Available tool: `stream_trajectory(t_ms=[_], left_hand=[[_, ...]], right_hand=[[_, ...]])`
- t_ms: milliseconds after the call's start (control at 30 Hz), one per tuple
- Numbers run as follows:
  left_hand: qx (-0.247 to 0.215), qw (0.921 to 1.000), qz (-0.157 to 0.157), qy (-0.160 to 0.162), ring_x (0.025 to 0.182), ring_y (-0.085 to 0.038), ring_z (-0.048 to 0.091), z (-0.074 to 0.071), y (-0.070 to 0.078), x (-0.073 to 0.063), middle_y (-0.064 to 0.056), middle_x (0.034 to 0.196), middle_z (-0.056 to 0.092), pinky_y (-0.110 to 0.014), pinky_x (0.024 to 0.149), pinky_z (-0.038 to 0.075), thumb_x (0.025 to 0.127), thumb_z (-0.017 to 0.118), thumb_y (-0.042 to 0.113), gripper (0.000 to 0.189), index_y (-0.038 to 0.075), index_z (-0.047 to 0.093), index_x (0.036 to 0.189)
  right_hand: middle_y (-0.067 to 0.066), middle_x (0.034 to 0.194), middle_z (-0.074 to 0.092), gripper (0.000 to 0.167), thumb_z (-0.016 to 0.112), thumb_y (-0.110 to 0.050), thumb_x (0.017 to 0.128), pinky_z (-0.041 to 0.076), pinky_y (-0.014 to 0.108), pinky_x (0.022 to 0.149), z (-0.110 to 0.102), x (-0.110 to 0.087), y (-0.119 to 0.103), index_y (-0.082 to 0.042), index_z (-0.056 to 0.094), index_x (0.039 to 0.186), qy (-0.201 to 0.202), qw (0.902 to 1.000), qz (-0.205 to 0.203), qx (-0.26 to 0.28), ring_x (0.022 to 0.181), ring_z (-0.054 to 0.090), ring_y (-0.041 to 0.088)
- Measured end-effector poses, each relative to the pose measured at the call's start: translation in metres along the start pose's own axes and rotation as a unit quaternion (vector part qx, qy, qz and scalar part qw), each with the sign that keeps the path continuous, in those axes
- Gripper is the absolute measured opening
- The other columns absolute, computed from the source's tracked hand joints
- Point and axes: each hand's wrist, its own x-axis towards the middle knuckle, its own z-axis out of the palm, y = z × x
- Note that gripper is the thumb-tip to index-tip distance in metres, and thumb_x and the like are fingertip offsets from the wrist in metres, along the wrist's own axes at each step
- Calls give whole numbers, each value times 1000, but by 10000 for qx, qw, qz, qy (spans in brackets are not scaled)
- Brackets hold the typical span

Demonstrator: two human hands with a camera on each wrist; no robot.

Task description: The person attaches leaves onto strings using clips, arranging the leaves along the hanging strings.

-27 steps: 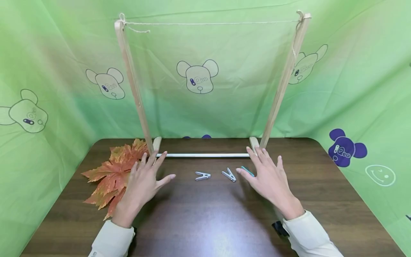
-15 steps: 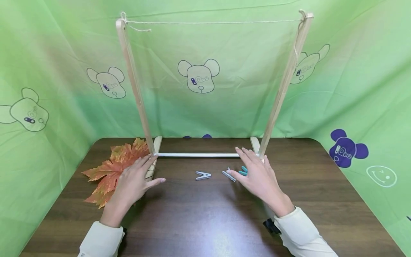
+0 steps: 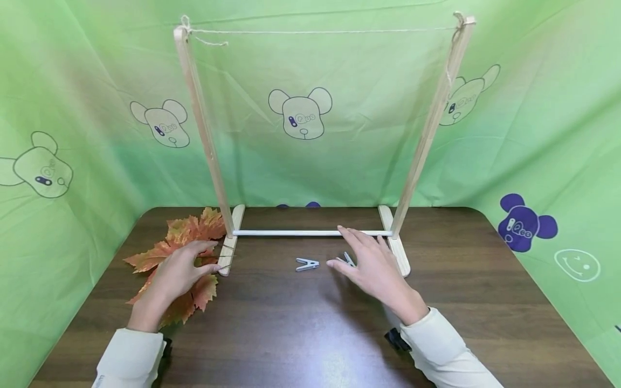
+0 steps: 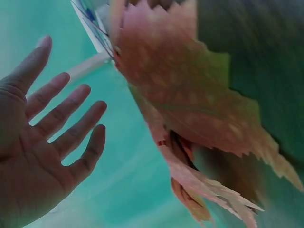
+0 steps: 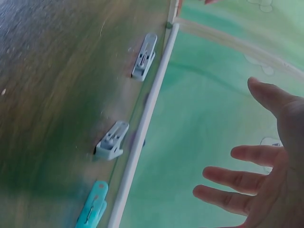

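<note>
My left hand (image 3: 177,272) hovers over a bunch of orange-red maple leaves (image 3: 150,256) at the table's left. In the left wrist view its fingers are loosely spread, apart from the leaves (image 4: 175,90). Thin stems stick out past that hand, over the wooden foot (image 3: 227,258). My right hand (image 3: 373,264) has its fingers extended above the clothespins, holding nothing. One grey clothespin (image 3: 306,264) lies in plain sight, and another grey clothespin (image 3: 349,260) is partly covered by the right thumb. A teal clothespin (image 5: 93,204) shows only in the right wrist view.
Behind the hands stands a wooden frame, with a left post (image 3: 206,140), a right post (image 3: 432,129) and a white crossbar (image 3: 286,233) low between them. A string (image 3: 315,32) spans the tops. Green printed cloth (image 3: 301,178) hangs behind the brown table (image 3: 301,323).
My left hand has moved left and nearer my body, over the leaves. My right hand has shifted left over the clothespins, now hiding the teal one in the head view.
</note>
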Motion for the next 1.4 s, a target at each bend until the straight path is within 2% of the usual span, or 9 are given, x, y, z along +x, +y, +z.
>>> stream_trajectory(t_ms=[100,267,433,633,867,1100,1400], left_hand=[[-169,9998,-42,-128,128,-47,62,-2,-7,2,-23,140,66,-64,99,52,96,78,22,54,3,62,144],[-452,9972,-219,-559,131,-48,59,-6,-16,7,-23,140,66,-63,102,50,98,75,21,53,2,60,145],[-585,9951,-140,-783,129,-45,61,-4,-20,15,-18,131,72,-61,103,51,98,75,17,43,4,67,138],[-612,9949,-57,-805,120,-43,67,2,-23,21,-19,123,75,-58,99,54,96,74,7,34,1,72,129],[-527,9949,143,-850,100,-32,72,7,-26,29,-15,106,77,-51,88,58,93,74,-1,19,0,76,112],[-498,9943,191,-924,95,-30,72,9,-29,34,-15,100,76,-49,84,59,91,72,-8,19,-2,76,109],[-314,9961,329,-750,90,-28,71,11,-31,37,-13,94,76,-48,80,59,90,65,-15,23,-1,77,103]], right_hand=[[22,150,59,82,76,-51,92,29,75,117,2,0,-2,-8,48,156,28,9999,-140,-79,138,56,44],[20,148,60,82,76,-53,92,31,74,117,5,-1,-5,-10,49,156,7,9998,-189,-117,136,58,43],[19,148,61,80,77,-51,92,30,74,117,7,-3,-7,-11,50,156,-19,9999,-136,-90,136,58,42],[18,148,61,79,77,-52,92,30,73,119,10,-4,-8,-11,51,155,-50,9999,-122,-105,135,59,42],[18,146,63,80,77,-51,91,30,73,118,11,-5,-10,-11,51,155,-46,9999,-113,-117,135,60,42],[20,144,63,80,77,-52,91,30,72,119,12,-4,-11,-11,51,155,-68,9998,-133,-128,134,60,42],[21,144,63,80,78,-51,91,28,71,121,15,-3,-13,-12,50,156,-167,9998,-60,-113,134,60,42]])
